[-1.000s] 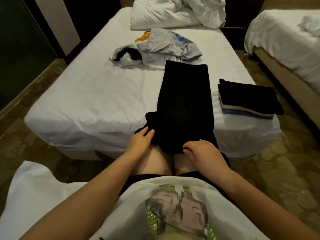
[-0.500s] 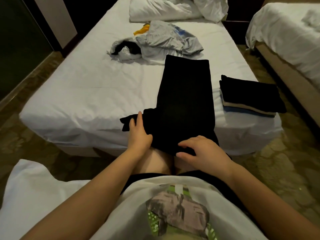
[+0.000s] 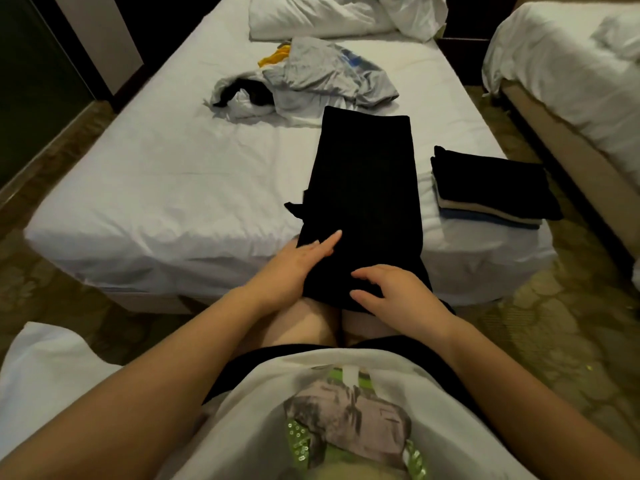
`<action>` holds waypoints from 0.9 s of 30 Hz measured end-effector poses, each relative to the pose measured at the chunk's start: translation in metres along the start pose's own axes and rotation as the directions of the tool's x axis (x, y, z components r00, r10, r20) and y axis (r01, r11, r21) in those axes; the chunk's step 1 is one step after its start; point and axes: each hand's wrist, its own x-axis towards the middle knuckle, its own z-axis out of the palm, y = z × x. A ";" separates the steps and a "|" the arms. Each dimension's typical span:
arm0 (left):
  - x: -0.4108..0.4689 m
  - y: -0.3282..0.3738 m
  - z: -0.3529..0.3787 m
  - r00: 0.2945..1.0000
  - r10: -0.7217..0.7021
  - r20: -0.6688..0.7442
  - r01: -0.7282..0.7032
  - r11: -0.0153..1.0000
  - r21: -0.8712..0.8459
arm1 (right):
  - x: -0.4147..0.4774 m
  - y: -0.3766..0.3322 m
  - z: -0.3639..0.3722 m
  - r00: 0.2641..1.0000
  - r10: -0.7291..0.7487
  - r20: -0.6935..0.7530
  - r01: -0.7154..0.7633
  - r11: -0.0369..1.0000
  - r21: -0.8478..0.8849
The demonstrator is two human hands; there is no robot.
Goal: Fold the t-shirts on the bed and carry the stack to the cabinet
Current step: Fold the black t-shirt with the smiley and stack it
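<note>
Black t-shirt [image 3: 363, 188] folded into a long narrow strip on the white-sheeted bed [image 3: 156, 188], both hands at its near end.

The strip lies lengthwise, its near end hanging over the bed edge onto the person's bare knees. The left hand [image 3: 298, 268] lies flat on the strip's left edge, fingers extended and together, gripping nothing. The right hand [image 3: 391, 292] rests on the near end, fingers loosely curled and spread, not closed on the fabric. A small flap of black cloth protrudes at the left edge. A stack of folded dark, beige and blue garments [image 3: 491, 192] sits just right of the strip. A heap of unfolded grey, white, black and yellow clothing [image 3: 311, 77] lies beyond, near the crumpled white pillows [image 3: 332, 15].
</note>
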 end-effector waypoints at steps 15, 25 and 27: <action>-0.002 -0.027 0.003 0.986 -0.157 0.054 0.166 0.924 -0.345 | 0.054 0.006 0.007 1.000 -0.006 -0.019 0.003 0.984 -0.177; -0.010 -0.034 0.009 0.952 -0.275 -0.136 0.189 0.876 -0.444 | 0.104 0.010 0.012 0.937 -0.277 -0.212 0.162 0.884 -0.438; -0.014 -0.039 0.008 0.950 -0.286 -0.122 0.206 0.874 -0.440 | 0.100 0.013 0.004 0.867 -0.366 -0.337 0.215 0.886 -0.410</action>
